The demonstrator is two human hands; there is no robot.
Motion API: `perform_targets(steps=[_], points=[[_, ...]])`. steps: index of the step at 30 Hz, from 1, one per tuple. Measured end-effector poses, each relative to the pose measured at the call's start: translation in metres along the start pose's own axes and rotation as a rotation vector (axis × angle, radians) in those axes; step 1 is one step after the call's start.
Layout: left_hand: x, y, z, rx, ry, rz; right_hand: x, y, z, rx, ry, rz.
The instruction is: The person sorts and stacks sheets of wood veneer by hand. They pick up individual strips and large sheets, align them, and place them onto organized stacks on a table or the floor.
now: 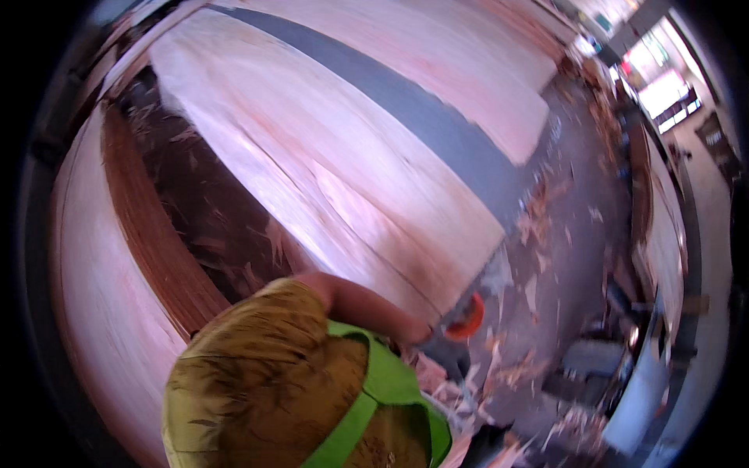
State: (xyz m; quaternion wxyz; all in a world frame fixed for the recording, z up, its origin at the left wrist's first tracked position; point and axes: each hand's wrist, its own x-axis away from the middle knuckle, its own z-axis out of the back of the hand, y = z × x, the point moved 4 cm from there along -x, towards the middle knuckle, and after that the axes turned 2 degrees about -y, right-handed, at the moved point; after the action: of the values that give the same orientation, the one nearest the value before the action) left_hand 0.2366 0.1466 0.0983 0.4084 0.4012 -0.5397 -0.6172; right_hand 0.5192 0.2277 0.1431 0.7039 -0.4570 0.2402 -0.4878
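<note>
My left arm, in a yellow-brown short sleeve, reaches right across the near end of a long stack of thin pale wood sheets. My left hand, in a dark grey glove, hangs just past the sheets' near corner. Its fingers are blurred, and their grip does not show clearly. Beside that hand is a round orange-red object, its kind unclear. A dark shape at the lower edge looks like my gloved right hand, its fingers not distinguishable. Torn wood strips lie around and below the left hand.
Another pale sheet stack lies beyond a grey strip of floor. At left, a thick stack with brown layered edges borders a dark, scrap-strewn gap. Wood scraps litter the floor. Grey equipment and leaning sheets stand right.
</note>
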Motion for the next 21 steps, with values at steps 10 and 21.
perform_targets(steps=[10,21], points=[[-0.009,-0.069,-0.019,0.120,0.539,0.475,-0.143,0.033,0.036,0.043,-0.357,-0.053],[-0.074,-0.215,-0.079,0.115,1.381,0.705,-0.346,0.067,0.053,-0.314,-0.197,0.172]])
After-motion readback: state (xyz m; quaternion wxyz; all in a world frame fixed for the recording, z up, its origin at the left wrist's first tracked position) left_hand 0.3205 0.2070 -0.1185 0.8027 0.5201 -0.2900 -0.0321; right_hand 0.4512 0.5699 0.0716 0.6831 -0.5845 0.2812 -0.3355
